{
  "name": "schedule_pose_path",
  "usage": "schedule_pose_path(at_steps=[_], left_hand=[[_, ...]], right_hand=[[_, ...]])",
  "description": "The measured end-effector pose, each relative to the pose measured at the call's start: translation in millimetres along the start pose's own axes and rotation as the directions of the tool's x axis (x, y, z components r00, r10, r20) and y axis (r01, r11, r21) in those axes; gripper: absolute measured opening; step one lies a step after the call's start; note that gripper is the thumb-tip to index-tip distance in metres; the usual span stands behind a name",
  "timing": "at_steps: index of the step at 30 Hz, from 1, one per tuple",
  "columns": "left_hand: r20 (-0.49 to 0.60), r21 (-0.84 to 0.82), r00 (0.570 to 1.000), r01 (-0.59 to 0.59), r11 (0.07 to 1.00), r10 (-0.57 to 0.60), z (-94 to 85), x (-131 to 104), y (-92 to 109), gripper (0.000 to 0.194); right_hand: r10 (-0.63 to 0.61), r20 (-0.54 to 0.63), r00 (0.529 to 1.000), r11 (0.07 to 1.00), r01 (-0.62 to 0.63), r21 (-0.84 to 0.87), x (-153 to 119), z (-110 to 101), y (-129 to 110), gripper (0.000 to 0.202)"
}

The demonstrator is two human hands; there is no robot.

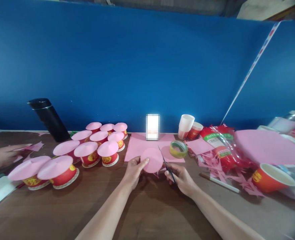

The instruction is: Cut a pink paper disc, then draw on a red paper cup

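Note:
My left hand [134, 171] pinches the left edge of a round pink paper disc [153, 161], its thumb lying on top. In my right hand [181, 177] is a pair of dark scissors [171, 174], the blade pointing up and away along the disc's right edge. Whether the blades touch the paper I cannot tell. A small pink offcut shows under the disc's lower edge. Behind the disc lies a stack of pink paper sheets [135, 146], with a roll of tape [178, 149] on its right side.
Left stand several red paper cups [64, 175] with pink cone tops, and a black flask [49, 120]. A co-worker's hand [4, 155] holds pink paper at far left. Right are pink scraps [250, 186], a red package [219, 143], a marker [220, 182] and an orange cup [267, 181].

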State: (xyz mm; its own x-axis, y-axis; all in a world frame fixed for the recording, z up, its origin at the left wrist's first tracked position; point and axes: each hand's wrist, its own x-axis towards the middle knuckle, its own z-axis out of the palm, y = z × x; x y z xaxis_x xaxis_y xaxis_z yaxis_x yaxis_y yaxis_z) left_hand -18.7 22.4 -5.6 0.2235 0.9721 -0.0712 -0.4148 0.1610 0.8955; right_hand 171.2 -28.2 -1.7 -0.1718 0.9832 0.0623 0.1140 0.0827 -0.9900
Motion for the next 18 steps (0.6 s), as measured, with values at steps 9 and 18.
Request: schedule_pose_path(at_steps=[9, 18], left_hand=[[-0.008, 0.010, 1.000, -0.007, 1.000, 0.007, 1.7, -2.4, 2.2, 0.030], [-0.029, -0.010, 1.000, -0.006, 1.000, 0.005, 2.3, -1.7, 3.3, 0.031]], right_hand=[[0.012, -0.012, 1.000, 1.000, -0.012, -0.010, 0.1, 0.3, -1.4, 0.044], [0.012, -0.014, 1.000, 1.000, -0.012, -0.018, 0.4, 0.5, 0.9, 0.046]])
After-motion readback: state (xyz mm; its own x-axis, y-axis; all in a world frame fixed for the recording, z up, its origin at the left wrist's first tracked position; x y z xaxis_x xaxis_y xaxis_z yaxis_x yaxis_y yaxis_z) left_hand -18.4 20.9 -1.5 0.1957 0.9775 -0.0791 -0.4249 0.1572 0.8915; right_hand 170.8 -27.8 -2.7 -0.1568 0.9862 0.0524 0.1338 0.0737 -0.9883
